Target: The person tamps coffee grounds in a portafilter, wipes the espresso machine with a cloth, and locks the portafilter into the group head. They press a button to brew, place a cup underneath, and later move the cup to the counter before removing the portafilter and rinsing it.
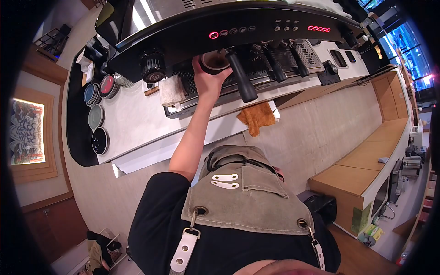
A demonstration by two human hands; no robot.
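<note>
My left hand (210,81) is wrapped round a dark cup (214,62) with brown liquid in it, under the front of the black espresso machine (183,43). The cup is over the drip tray, just left of a portafilter with a black handle (243,80). Two more black handles are fitted further right. A white cloth (172,90) lies on the machine's left edge, near my left wrist. Of my right hand, only a small bit of skin (279,173) shows beside the apron; its fingers are hidden.
Plates and bowls (96,116) line the counter's left end. An orange cloth (257,118) hangs over the counter edge. A wooden cabinet (357,172) stands at the right. Another person (98,254) is at the lower left, away from me.
</note>
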